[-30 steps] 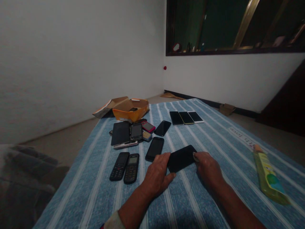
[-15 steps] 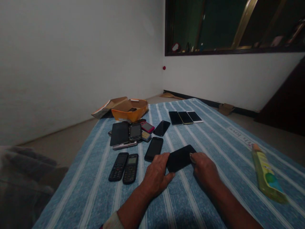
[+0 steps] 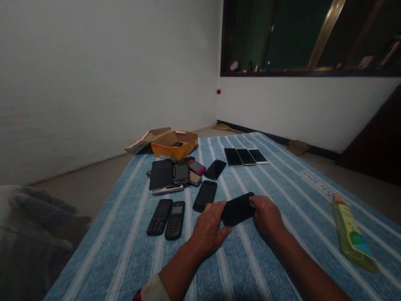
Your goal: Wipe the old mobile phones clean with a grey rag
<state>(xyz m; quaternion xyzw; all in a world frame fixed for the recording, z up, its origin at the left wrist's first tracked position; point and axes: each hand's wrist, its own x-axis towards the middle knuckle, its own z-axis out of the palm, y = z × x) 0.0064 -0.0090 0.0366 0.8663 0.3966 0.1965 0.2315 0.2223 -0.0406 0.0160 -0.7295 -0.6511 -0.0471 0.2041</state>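
Note:
A black smartphone is tilted between my two hands, its dark screen facing up. My left hand grips its left end, with the thumb along the near edge. My right hand is closed at the right end, thumb at the upper right corner; its other fingers are mostly hidden. A small pale patch shows at that thumb, too small to make out. Just beyond my left hand lies another dark smartphone. Two black keypad phones lie side by side to the left.
Farther back are a pile of phones, a single black phone and a row of three smartphones. An open orange cardboard box stands behind the pile. On the right, a bottle of yellow-green liquid lies on the striped blue cloth.
My right thumb has shifted slightly up along the smartphone's right end. Both hands stay at the phone. The whole view has moved a little.

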